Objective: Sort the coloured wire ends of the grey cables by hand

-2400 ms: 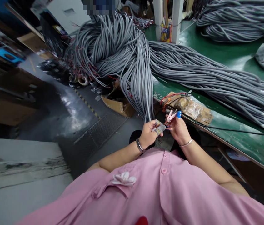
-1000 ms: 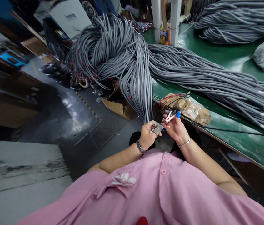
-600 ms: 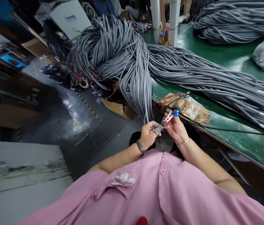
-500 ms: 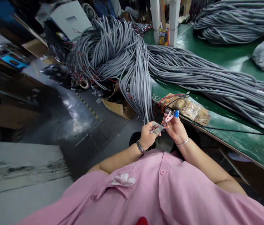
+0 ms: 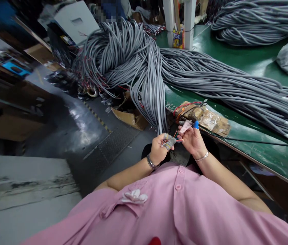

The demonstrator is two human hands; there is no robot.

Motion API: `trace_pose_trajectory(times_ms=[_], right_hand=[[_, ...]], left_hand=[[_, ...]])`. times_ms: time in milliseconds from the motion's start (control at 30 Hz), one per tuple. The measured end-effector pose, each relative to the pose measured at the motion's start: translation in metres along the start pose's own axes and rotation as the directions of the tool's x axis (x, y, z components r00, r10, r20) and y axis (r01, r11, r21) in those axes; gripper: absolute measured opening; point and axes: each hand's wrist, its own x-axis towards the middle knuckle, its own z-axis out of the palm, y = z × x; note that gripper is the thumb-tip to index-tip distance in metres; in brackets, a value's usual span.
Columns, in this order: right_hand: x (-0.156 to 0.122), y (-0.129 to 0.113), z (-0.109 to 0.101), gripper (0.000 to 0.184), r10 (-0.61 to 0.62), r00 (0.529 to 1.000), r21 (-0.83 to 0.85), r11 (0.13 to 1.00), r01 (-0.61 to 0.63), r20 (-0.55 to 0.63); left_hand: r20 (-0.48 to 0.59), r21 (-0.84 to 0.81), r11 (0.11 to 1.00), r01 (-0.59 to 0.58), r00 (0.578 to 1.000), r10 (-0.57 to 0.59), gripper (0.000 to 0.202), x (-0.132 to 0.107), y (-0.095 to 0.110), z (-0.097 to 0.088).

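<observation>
My left hand (image 5: 159, 148), with grey knitted finger sleeves striped in yellow, is closed round the end of a grey cable. Thin coloured wires (image 5: 178, 139) fan out from its fingers toward the right. My right hand (image 5: 193, 139) is turned partly palm-up just beside them, with a blue cover on one fingertip. Between its fingers is a small pink clip (image 5: 185, 127), blurred by motion. A hanging bundle of grey cables (image 5: 150, 98) runs down from the bench edge to just behind my left hand.
A worn wooden block (image 5: 209, 120) with red and black leads lies at the edge of the green bench (image 5: 251, 149). Long grey cables (image 5: 217, 78) stretch across it. An open cardboard box (image 5: 125, 115) stands on the floor, left of the hanging bundle.
My right hand and the pink clip have shifted slightly right, away from the wires. More of the coloured wires now shows between my hands. My left hand has moved slightly left.
</observation>
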Motion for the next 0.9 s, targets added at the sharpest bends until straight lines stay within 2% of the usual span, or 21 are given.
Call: trace_pose_trajectory(times_ms=[133,267,567,667,733,800,900], right_hand=[[-0.005,-0.004,0.003,0.038,0.013,1.0,-0.088,0.996,-0.014,-0.006],[-0.008,-0.006,0.006,0.031,-0.061,0.998,-0.183,0.982,0.056,-0.021],[-0.005,-0.009,0.003,0.03,-0.065,0.993,-0.194,0.98,0.045,-0.099],[-0.006,-0.005,0.0,0.027,-0.205,0.97,-0.297,0.942,0.159,-0.132],[-0.005,-0.001,-0.003,0.029,-0.356,0.921,-0.408,0.873,0.267,-0.159],[-0.004,0.002,-0.006,0.034,-0.418,0.894,-0.45,0.838,0.309,-0.164],[0.0,0.004,-0.005,0.041,-0.279,0.951,-0.314,0.922,0.225,-0.136]], left_hand=[[-0.002,-0.021,0.999,0.036,0.999,-0.036,0.03,-0.001,0.001,-0.003],[-0.014,-0.054,0.998,0.045,0.999,-0.046,0.032,0.001,0.001,-0.001],[0.012,-0.053,0.998,0.036,0.999,-0.035,0.028,0.004,0.006,0.004],[0.025,-0.057,0.997,0.043,0.999,-0.042,0.029,0.004,0.009,0.003],[0.028,-0.058,0.997,0.048,0.999,-0.046,0.03,0.003,0.009,0.004],[0.028,-0.059,0.997,0.05,0.998,-0.049,0.03,0.003,0.009,0.004],[0.027,-0.065,0.997,0.05,0.998,-0.049,0.03,0.005,0.007,0.006]])
